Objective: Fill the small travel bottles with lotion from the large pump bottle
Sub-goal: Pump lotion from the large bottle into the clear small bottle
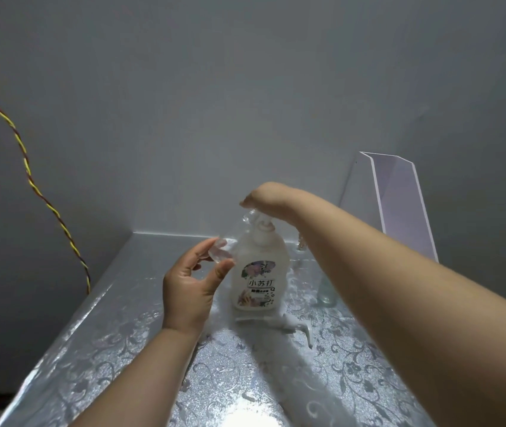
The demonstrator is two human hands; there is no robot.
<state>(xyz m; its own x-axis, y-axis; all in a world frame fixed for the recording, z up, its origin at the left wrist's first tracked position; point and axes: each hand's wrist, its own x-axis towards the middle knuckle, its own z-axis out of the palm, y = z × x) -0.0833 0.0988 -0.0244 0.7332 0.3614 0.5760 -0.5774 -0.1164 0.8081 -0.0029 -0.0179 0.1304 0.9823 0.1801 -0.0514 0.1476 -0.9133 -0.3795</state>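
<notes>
Hands meet at the large pump bottle (259, 272), which stands upright near the middle of the bench (106, 334), its flowered label facing the camera. The left hand (191, 288) is raised just left of the bottle's shoulder, and its fingers (203, 249) and thumb pinch a small travel bottle (221, 255) of clear plastic, held tilted beside the big bottle. The right hand (265, 197) reaches in from the right with the wrist bent sharply down over the pump top; its fingers are hidden behind the wrist, so I cannot tell whether they grip or only press there. A loose white pump head (279, 323) with its tube lies flat on the bench just in front of the large bottle. Another clear bottle (326, 295) stands to the right, partly behind the right forearm. A white angled stand (399, 208) leans at the back right, and a twisted yellow-and-red cable (26, 167) hangs down the wall at left.
</notes>
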